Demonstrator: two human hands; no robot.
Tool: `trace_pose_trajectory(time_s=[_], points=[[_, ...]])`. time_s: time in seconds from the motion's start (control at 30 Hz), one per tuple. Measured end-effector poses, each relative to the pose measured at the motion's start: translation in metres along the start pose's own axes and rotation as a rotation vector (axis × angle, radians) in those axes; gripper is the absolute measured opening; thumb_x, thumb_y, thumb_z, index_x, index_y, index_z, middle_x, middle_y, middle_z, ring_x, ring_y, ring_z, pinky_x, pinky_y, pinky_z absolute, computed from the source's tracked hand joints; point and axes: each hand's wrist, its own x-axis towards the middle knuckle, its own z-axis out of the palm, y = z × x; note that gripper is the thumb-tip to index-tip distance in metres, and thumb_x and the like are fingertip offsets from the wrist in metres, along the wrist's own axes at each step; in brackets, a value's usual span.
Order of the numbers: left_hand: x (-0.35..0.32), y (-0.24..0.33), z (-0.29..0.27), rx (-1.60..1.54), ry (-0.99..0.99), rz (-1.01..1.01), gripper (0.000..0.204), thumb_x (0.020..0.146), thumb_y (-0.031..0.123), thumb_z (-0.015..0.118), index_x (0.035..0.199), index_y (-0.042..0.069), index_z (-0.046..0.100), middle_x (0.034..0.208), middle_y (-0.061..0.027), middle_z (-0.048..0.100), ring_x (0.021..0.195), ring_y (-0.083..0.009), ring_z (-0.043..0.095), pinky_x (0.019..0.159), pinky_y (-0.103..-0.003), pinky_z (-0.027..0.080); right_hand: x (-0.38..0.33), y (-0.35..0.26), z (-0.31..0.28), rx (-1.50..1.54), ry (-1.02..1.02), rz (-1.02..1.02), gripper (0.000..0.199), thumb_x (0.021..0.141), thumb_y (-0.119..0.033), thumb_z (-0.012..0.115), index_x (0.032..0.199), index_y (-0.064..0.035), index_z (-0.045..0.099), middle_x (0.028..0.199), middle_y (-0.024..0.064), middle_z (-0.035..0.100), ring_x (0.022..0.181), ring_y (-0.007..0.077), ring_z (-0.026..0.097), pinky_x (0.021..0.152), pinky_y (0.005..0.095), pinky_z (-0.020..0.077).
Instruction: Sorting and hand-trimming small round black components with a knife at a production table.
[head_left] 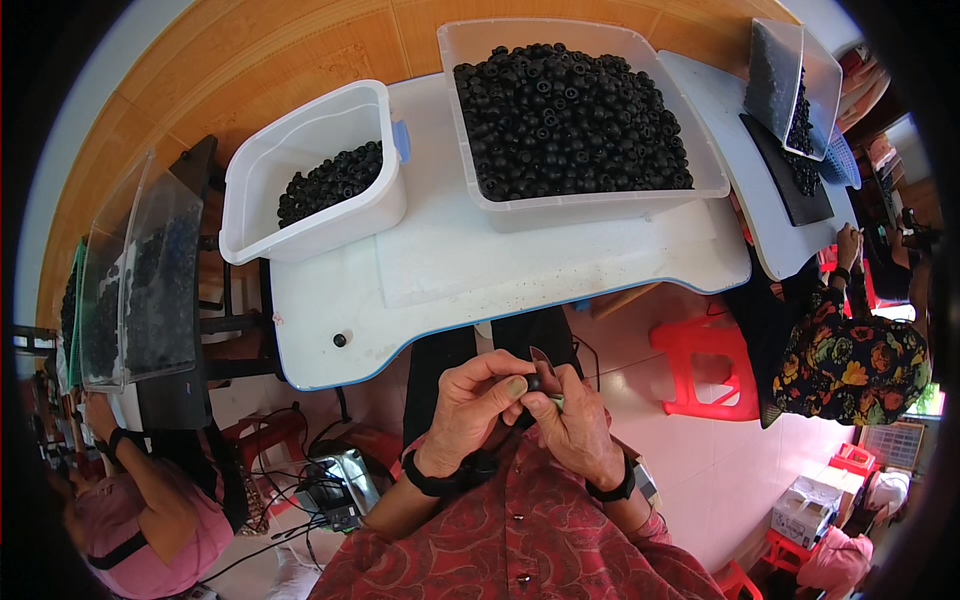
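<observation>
In front of my chest, both hands meet just off the table's near edge. My left hand (475, 402) pinches a small round black part (533, 382) between thumb and fingertips. A small knife (541, 357) is gripped in my right hand (578, 425), its short blade standing up beside the black part; a bit of green shows below the fingers, perhaps the handle. Whether the blade touches the part is hard to tell. One loose black part (340, 340) lies on the white table (480, 262) at its left front.
Many similar parts fill a large translucent bin (600, 210); fewer lie in a white tub (238, 205) to its left. Co-workers sit at both sides by tables with clear bins. A red stool (705, 372) stands to the right; cables (285, 500) run over the floor at left.
</observation>
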Motion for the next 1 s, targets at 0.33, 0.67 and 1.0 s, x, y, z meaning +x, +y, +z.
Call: trace_pose_trajectory(time_s=[0.33,0.67,1.0], points=[[0.001,0.006,0.000,0.049,0.021,-0.014,0.014,0.090,0.001,0.061,0.102,-0.003,0.066,0.081,-0.0039,0.058,0.059,-0.0061,0.055,0.046,-0.018,0.043,0.002,0.007,0.004,0.010,0.078,-0.178,0.029,0.094,-0.027,0.058,0.088,0.0009,0.052,0.073,0.0175,0.055,0.062,0.0353,0.056,0.054,0.0373,0.0452],[-0.002,0.004,0.003,0.000,0.071,-0.022,0.015,0.091,0.001,0.060,0.103,-0.005,0.066,0.078,-0.0041,0.058,0.056,-0.0058,0.054,0.045,-0.018,0.044,0.004,0.005,0.003,-0.006,0.051,-0.241,0.021,0.094,-0.019,0.058,0.088,0.0013,0.053,0.069,0.0144,0.052,0.060,0.0326,0.056,0.052,0.0372,0.0440],[-0.005,0.001,0.005,-0.139,0.057,-0.041,0.019,0.092,0.006,0.059,0.107,-0.004,0.065,0.079,-0.0050,0.060,0.060,-0.0074,0.055,0.048,-0.020,0.045,-0.005,0.005,0.002,0.190,0.068,-0.094,0.021,0.092,-0.018,0.062,0.092,0.0018,0.056,0.070,0.0094,0.060,0.058,0.0165,0.058,0.052,0.0287,0.0446]])
